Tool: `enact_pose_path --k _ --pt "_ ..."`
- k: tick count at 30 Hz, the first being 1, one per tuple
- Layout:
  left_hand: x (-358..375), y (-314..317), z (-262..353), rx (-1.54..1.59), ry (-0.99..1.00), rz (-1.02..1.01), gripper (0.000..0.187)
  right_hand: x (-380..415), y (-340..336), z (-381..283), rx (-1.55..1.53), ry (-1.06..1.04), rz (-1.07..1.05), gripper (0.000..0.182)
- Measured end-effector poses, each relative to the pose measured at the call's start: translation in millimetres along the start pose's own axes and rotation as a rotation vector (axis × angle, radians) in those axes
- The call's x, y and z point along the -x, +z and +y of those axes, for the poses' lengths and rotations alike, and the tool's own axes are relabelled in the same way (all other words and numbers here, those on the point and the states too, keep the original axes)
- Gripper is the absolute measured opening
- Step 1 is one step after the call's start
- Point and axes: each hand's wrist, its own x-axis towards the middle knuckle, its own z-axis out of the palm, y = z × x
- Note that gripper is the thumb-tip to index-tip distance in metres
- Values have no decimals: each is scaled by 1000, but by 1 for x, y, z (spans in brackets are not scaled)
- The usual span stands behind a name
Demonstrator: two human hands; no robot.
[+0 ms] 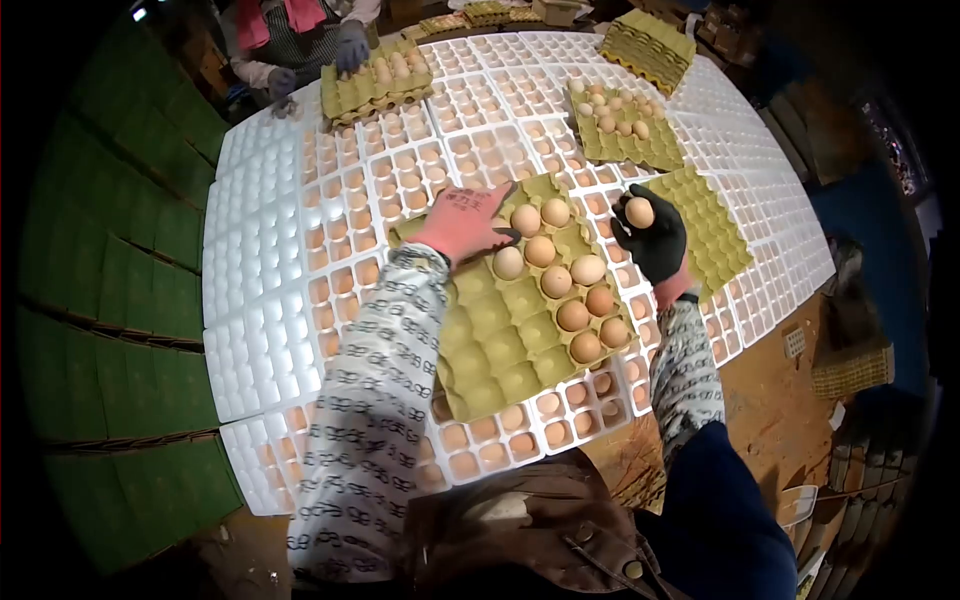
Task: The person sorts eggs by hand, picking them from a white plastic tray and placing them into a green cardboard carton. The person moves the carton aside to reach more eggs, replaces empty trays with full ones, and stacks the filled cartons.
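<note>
My left hand [462,222], in a pink glove with dark fingertips, reaches over the upper left of a yellow-green egg tray [490,345]. Its thumb and forefinger are spread apart, right at a pale egg [525,220] seated in the tray. To the right, my right hand [655,240] wears a glove with a black palm and is closed on a light-brown egg [639,212], raised beside the tray. Several brown and cream eggs [572,316] fill the tray's right side, while its left cups are bare. The tray lies on top of white plastic egg trays.
White plastic trays [400,178] of eggs cover the table, with closed white ones [255,260] at left. An eggless pulp tray [705,225] lies right; another with eggs [630,150] is behind. Across the table, a gloved person handles a pulp tray [375,95]. Stacked trays [648,52] stand far right.
</note>
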Motion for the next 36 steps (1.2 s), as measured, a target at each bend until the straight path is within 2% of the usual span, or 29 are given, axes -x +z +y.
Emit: enact_pose_path --k 1,2,3,4,5,6,7,10,12,13,14,16,17,18,20,21,22,24,25,27,28,29,31,32,33,34,35,36 --pt "-1 -14 5 80 26 -91 76 -10 -7 0 207 -98 -117 47" --pt "1 -10 2 15 95 -37 69 -30 1 -35 -176 532 -168 51" --pt "6 -14 6 283 44 -26 66 -43 19 -41 227 456 -330 51" --pt "12 -21 10 542 -14 -7 62 -53 36 -37 619 351 -488 51" --pt "7 -9 -4 910 36 165 53 -60 37 -13 968 -42 -657 54" --pt "11 -15 -1 1559 -225 206 44 -63 47 -3 1299 -470 -779 57" --pt "6 -12 2 1398 -151 326 36 -66 48 -2 1405 -390 -874 63" --pt "-14 -17 22 1270 -431 127 31 -69 19 -24 516 296 -527 70" --pt "-27 -1 38 75 -166 -33 52 -61 -7 -43 -71 466 -367 64" --pt "-33 7 36 20 -183 -39 54 -58 -10 -48 24 456 -392 63" --pt "-35 14 33 -34 -201 -48 57 -62 -26 -45 106 495 -581 57" --pt "-19 4 25 469 -253 138 56 -49 3 -58 796 189 -834 56" --pt "-13 19 6 892 -260 281 50 -40 14 -51 1180 -161 -948 59" --pt "1 10 9 1387 -262 238 49 -27 28 -49 1468 -224 -994 59" --pt "25 -8 24 1529 -252 288 53 -27 39 -50 1576 -284 -1088 61" --pt "32 -14 26 1457 -277 240 56 -33 31 -55 1423 -314 -1040 48" --pt "36 -17 27 1133 -259 182 57 -37 18 -46 1196 -545 -855 46" --pt "38 6 36 -201 -29 245 58 -33 5 -45 466 445 -508 54" --pt "33 -4 61 -479 -130 -98 58 -30 36 -72 595 547 -408 64" --pt "34 -1 60 -303 -73 -33 54 -25 35 -51 245 607 -329 61" --pt "42 -2 50 -242 -57 -12 52 -21 58 -49 40 664 -294 60" --pt "56 16 37 -93 -56 292 50 -7 83 -62 -5 575 -373 57" --pt "100 10 18 514 -138 475 50 5 104 -55 -179 625 -385 51" --pt "127 29 2 1184 -205 454 48 15 120 -49 -280 660 -390 50" --pt "182 25 -4 1622 -293 435 47 28 137 -45 -360 700 -420 52" --pt "229 31 -7 1664 -322 533 47 38 172 -39 -508 701 -592 51" --pt "276 37 -11 1701 -346 633 47 54 206 -20 -650 818 -583 51" --pt "323 75 -27 1335 -321 777 48 73 239 -6 -600 885 -591 49"
